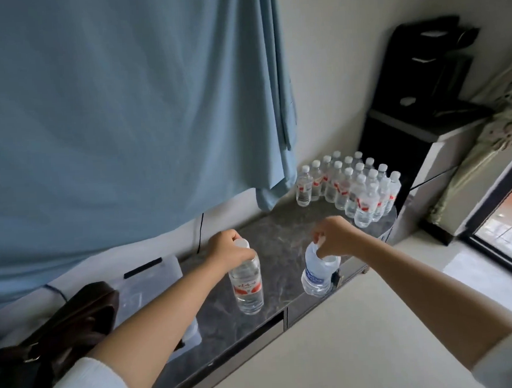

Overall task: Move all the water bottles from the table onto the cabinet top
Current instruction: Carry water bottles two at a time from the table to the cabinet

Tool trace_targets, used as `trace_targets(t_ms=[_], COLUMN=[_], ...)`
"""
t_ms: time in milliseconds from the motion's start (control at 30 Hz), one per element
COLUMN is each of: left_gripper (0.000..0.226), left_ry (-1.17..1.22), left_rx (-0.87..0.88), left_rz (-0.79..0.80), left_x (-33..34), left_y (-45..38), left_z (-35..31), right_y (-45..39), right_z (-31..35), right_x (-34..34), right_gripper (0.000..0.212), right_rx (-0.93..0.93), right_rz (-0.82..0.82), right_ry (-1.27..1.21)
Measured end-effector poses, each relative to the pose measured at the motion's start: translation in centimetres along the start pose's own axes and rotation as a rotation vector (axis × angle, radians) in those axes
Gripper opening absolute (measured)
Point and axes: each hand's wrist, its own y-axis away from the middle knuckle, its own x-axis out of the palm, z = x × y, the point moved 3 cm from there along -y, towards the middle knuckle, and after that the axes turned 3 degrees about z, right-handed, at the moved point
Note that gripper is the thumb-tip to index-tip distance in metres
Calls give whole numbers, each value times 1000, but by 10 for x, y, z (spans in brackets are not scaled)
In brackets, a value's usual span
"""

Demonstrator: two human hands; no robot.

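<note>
Two bare forearms in white sleeves reach out over a dark marbled cabinet top (pixel 270 253). Left of the left arm lie a brown bag (pixel 62 325) and a clear plastic box (pixel 146 278). The left hand (pixel 225 249) curls its fingers round the neck of a red-label bottle (pixel 246 284), which stands upright with its base on the stone. The right hand (pixel 335 237) pinches the neck of a blue-label bottle (pixel 318 272), tilted at the front edge of the top; I cannot tell whether it touches the surface. Beyond the right hand, well apart from it, a cluster of bottles (pixel 350 185) stands at the far end of the top. A blue curtain (pixel 124 112) hangs beyond the left hand.
</note>
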Motion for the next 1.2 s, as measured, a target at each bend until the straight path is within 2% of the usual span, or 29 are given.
trace_targets(t_ms=[367, 567, 733, 933, 1100, 1200], left_gripper=[38, 25, 26, 26, 17, 20], left_ry=[63, 63, 71, 167, 109, 119], left_rx=[-21, -60, -81, -267, -410, -494], left_rz=[191, 232, 182, 114, 13, -8], left_x=[94, 136, 167, 207, 233, 252], left_y=[-178, -256, -304, -357, -394, -421], left_z=[-70, -110, -137, -156, -180, -189], right_y=[-166, -243, -302, -375, -429, -461], right_z=[-84, -131, -170, -226, -264, -278], right_x=[-60, -86, -108, -113, -115, -110], right_gripper=[37, 40, 36, 32, 30, 29], right_rx=[32, 25, -38, -190, -324, -367], right_rz=[161, 205, 222, 283, 335, 349], right_ry=[164, 221, 244, 221, 209, 201])
